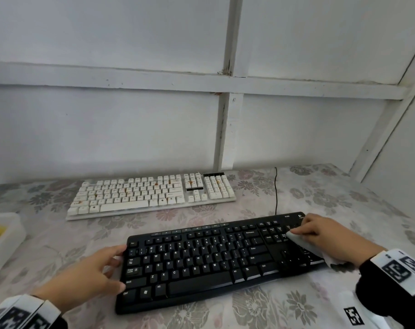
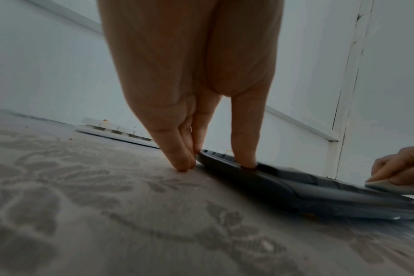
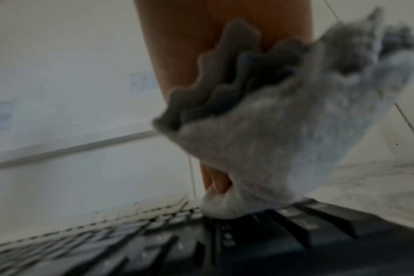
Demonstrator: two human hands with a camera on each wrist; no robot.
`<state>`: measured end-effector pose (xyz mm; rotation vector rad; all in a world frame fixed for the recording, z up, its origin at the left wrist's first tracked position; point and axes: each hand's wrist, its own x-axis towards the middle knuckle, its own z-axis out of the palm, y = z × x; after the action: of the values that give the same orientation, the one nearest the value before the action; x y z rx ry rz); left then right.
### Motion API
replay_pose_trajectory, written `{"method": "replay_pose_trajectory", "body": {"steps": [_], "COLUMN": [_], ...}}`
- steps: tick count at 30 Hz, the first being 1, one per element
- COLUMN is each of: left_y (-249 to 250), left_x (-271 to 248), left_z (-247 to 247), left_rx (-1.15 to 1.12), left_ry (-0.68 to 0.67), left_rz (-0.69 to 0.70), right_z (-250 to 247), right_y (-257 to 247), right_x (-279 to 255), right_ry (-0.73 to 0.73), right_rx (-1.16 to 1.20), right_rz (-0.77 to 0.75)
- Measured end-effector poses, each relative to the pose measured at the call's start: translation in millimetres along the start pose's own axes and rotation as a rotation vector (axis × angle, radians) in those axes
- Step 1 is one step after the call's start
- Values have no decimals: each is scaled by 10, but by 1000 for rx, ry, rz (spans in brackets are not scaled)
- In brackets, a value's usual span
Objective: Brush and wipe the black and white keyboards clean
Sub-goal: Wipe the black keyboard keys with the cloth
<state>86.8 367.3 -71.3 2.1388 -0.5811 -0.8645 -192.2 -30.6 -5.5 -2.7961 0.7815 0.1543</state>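
The black keyboard (image 1: 201, 260) lies near me on the floral tablecloth, with the stained white keyboard (image 1: 151, 193) behind it. My left hand (image 1: 117, 269) rests against the black keyboard's left edge with straight fingers. In the left wrist view the thumb (image 2: 246, 149) presses on a key at the edge of the black keyboard (image 2: 319, 194). My right hand (image 1: 303, 230) grips a bunched white cloth (image 1: 303, 244) and presses it on the number pad. The cloth (image 3: 284, 140) fills the blurred right wrist view, and its tip touches the black keys (image 3: 272, 242).
A white plastic box (image 1: 4, 233) holding something yellow stands at the left table edge. A thin black cable (image 1: 276, 191) runs from the black keyboard to the wall. White panelled walls close off the back and right of the table (image 1: 332, 193).
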Motion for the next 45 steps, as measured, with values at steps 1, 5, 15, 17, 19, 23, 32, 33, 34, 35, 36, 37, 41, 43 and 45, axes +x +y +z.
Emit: {"method": "replay_pose_trajectory", "body": {"steps": [1,5,15,17,19,23,32,33,34,35,36,37,41,43,45], "left_y": [4,-4,38,51,42,35,-9,-7,0,4,5,3,28,38,39], "left_x": [2,0,-12,-23,-23,-21,10,9,6,6,7,9,-2,-9,-15], "left_z": [2,-5,2,4,2,13,2,3,1,2,-1,-2,4,3,0], "left_rx": [-11,-12,-14,-17,-18,-40,-74,-78,-78,-78,-72,-67,-74,-57,-52], "left_ry": [-2,-24,-10,-16,-16,-4,-22,-19,-17,-19,-21,-24,-24,-28,-29], "left_rz": [-3,-9,-16,-16,-17,-21,-29,-31,-29,-27,-25,-25,-39,-36,-31], "right_z": [18,3,-87,-108,-112,-36,-117,-130,-131,-120,-95,-61,-10,-44,-80], "right_y": [21,96,254,233,183,21,197,185,153,116,82,52,79,177,266], "right_x": [-15,-48,15,20,18,37,-21,-6,12,31,50,67,8,-46,-69], "right_ry": [1,46,15,40,80,23,16,31,56,73,75,62,36,58,82], "right_rx": [1,2,-68,-122,-155,14,-91,-109,-117,-103,-69,-32,-22,-33,-72], "right_rz": [-3,27,122,158,166,34,125,122,111,94,71,46,35,94,154]}}
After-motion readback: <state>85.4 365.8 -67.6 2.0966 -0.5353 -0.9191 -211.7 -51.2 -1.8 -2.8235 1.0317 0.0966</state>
